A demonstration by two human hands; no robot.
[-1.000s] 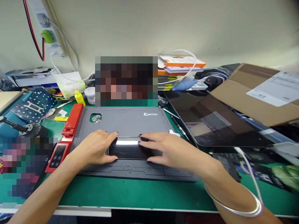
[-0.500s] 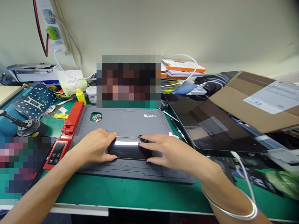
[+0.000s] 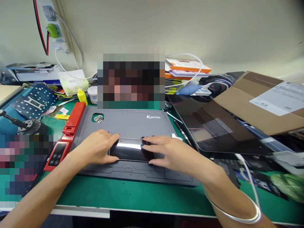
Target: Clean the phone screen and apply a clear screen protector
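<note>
A black smartphone (image 3: 133,152) with a glossy screen lies face up and sideways on a grey work mat (image 3: 128,123), a bright strip of light reflected in its glass. My left hand (image 3: 102,148) grips its left end, thumb on the near edge and fingers at the far edge. At the right end, my right hand (image 3: 166,152) has its thumb at the near edge, one fingertip at the far edge and another on the glass. The phone's underside is hidden.
A red folding lamp (image 3: 68,134) stands along the mat's left side. To the right are a large dark glass panel (image 3: 201,123) and a cardboard box (image 3: 258,101). Behind are a yellow bottle (image 3: 82,96) and a white jar (image 3: 92,95). A blurred patch hides part of the back.
</note>
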